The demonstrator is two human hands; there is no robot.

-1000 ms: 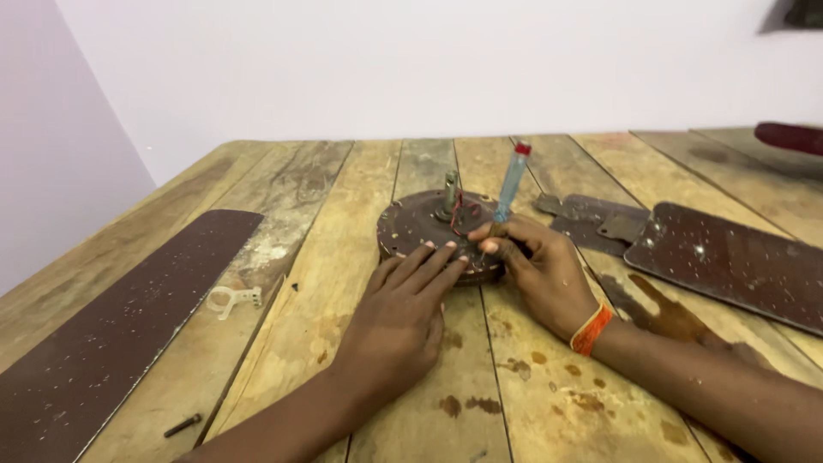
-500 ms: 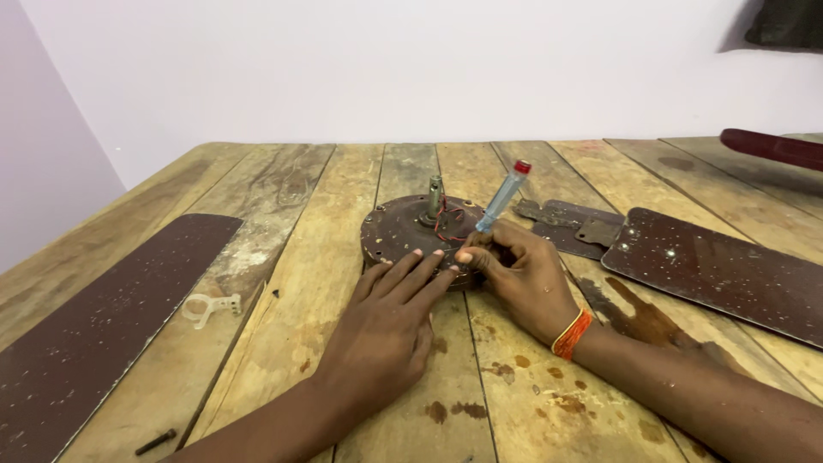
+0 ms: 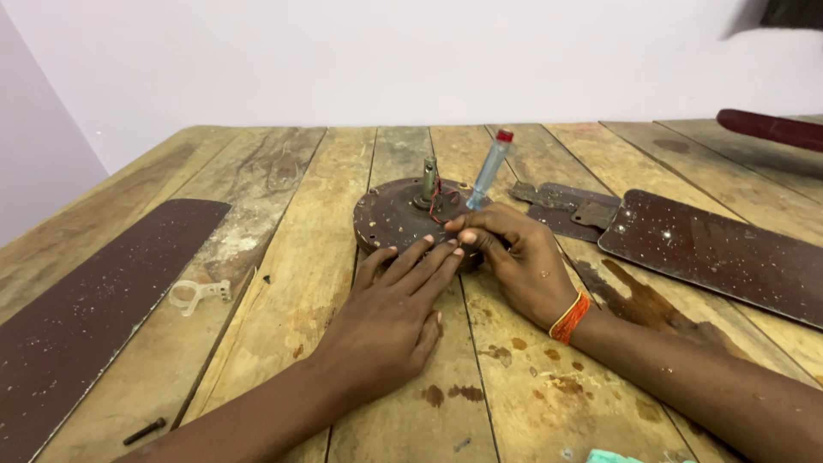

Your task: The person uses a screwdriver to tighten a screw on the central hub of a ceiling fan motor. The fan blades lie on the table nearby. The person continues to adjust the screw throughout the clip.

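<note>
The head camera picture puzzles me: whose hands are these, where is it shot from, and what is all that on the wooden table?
No machine here: a person wears a camera on the head, so you look down at their own two bare hands. The left hand lies flat on the plank table, fingertips touching the edge of a round brown motor housing with a short shaft and red wires on top. The right hand, with an orange wristband, holds a screwdriver with a clear bluish handle and red cap, tilted, its tip hidden at the housing. Long dark brown fan blades lie at the left and right. Beside the right one sits a metal bracket. A small clear plastic clip and a dark screw lie at the left.
</note>
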